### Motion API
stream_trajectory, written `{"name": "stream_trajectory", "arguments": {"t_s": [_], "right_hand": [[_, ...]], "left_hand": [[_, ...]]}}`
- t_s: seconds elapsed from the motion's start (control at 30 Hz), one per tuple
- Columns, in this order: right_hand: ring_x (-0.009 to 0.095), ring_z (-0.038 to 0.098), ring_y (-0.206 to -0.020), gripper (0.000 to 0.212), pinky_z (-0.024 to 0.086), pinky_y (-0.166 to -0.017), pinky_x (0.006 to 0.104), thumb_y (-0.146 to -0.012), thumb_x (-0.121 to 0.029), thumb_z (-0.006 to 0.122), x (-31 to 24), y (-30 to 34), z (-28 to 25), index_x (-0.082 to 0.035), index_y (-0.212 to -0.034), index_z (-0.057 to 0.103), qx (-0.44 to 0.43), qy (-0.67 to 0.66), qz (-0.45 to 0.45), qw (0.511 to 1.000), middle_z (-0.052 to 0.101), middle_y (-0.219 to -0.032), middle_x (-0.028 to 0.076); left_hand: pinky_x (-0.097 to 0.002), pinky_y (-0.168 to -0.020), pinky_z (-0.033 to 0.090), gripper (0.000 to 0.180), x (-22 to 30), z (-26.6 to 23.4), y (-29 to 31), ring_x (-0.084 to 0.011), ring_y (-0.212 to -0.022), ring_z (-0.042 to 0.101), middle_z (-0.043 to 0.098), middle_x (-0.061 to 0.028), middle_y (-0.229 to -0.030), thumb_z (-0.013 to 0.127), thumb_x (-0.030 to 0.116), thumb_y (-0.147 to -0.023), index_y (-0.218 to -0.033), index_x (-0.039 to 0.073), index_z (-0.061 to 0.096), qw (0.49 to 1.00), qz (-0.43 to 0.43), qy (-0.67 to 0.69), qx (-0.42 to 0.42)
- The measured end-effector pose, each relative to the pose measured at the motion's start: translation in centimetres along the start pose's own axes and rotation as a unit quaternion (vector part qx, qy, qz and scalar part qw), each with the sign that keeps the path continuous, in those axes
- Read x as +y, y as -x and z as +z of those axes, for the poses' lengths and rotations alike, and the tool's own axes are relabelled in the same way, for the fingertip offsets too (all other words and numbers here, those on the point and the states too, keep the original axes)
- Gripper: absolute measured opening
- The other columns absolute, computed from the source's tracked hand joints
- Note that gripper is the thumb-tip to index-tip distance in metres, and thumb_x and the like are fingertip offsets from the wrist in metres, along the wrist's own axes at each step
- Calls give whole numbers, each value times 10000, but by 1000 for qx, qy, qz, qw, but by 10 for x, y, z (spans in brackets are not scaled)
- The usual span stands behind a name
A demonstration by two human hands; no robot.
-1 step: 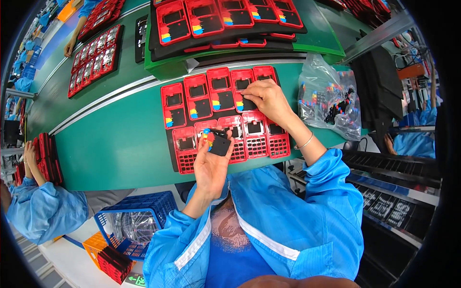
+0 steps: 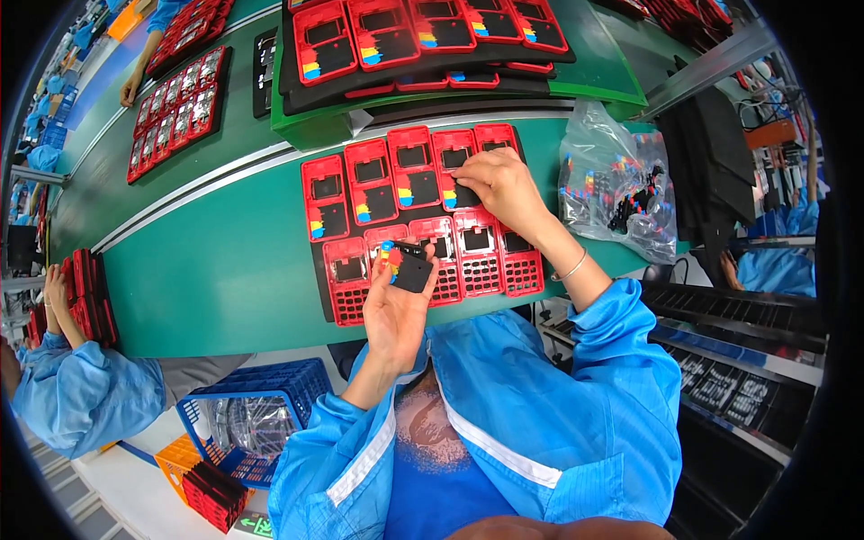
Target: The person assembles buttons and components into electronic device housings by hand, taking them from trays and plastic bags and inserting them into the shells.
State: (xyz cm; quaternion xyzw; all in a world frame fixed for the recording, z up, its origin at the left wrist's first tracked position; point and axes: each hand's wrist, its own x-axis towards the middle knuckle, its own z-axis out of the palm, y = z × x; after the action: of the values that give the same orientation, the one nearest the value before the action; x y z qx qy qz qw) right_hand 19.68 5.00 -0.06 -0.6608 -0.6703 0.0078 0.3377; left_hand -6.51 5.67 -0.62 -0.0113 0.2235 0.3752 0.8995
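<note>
My left hand (image 2: 396,315) is palm up with its fingers curled round a few black keypad pieces (image 2: 412,273) that carry blue, yellow and red keys. Over the black tray on the bench, my right hand (image 2: 498,186) pinches at a red phone housing (image 2: 453,148) in the far row. Whatever lies between those fingertips is hidden. Coloured keys show in several far-row housings, among them the leftmost red housing (image 2: 325,200). In the near row, red front shells (image 2: 479,255) have a screen window and a grid of key holes. The left hand partly covers this row.
A clear plastic bag (image 2: 616,184) of coloured keypads lies right of the tray. Behind it, a green raised shelf (image 2: 315,126) bears stacked trays of red housings (image 2: 387,36). Another person's hand (image 2: 57,290) touches stacked red parts at left. A blue crate (image 2: 306,387) stands below the bench.
</note>
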Motion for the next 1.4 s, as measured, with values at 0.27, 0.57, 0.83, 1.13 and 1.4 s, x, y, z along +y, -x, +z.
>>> {"name": "stream_trajectory", "arguments": {"t_s": [0.27, 0.57, 0.83, 1.13, 1.4], "right_hand": [[289, 678, -903, 237, 510, -840, 398, -768, -37, 706, -13, 9, -6, -41, -999, 756, 3, 77, -48, 996, 712, -979, 76], [304, 724, -922, 147, 556, -830, 400, -856, -60, 739, -46, 7, -9, -32, -1000, 755, -22, -2, 17, 1000, 754, -992, 112], [247, 741, -848, 156, 596, -718, 357, -842, -105, 810, -113, 29, -11, -36, -979, 784, -16, -162, 128, 978, 747, -929, 106], [278, 734, -839, 114, 575, -727, 347, -840, -47, 794, -14, 23, -66, -2, -942, 775, 41, -29, 135, 990, 751, -921, 134], [337, 710, -828, 103, 553, -761, 403, -853, -67, 752, 26, 19, -52, -5, -934, 764, -11, -16, 133, 991, 735, -913, 142]], "left_hand": [[-560, -1240, 343, 319, 1, 3, -2, -420, -1412, 475, 535, -199, -1446, 501, 191, -1081, -1375, 70, 477, 1000, -13, 7, -18], [-538, -1247, 335, 387, -6, 7, -3, -366, -1417, 475, 543, -158, -1458, 459, 291, -1111, -1430, 72, 476, 999, -5, -19, -38], [-478, -1227, 362, 400, -13, 10, -4, -267, -1423, 474, 502, -108, -1527, 383, 300, -1137, -1480, 103, 444, 997, 11, -76, -24], [-547, -1266, 330, 391, -11, 8, -6, -306, -1412, 471, 449, -141, -1560, 390, 301, -1140, -1455, 71, 425, 998, 19, -51, -21], [-543, -1263, 337, 361, -12, 4, -8, -327, -1408, 479, 471, -164, -1531, 424, 292, -1132, -1404, 60, 471, 999, 9, -38, -12]]}}
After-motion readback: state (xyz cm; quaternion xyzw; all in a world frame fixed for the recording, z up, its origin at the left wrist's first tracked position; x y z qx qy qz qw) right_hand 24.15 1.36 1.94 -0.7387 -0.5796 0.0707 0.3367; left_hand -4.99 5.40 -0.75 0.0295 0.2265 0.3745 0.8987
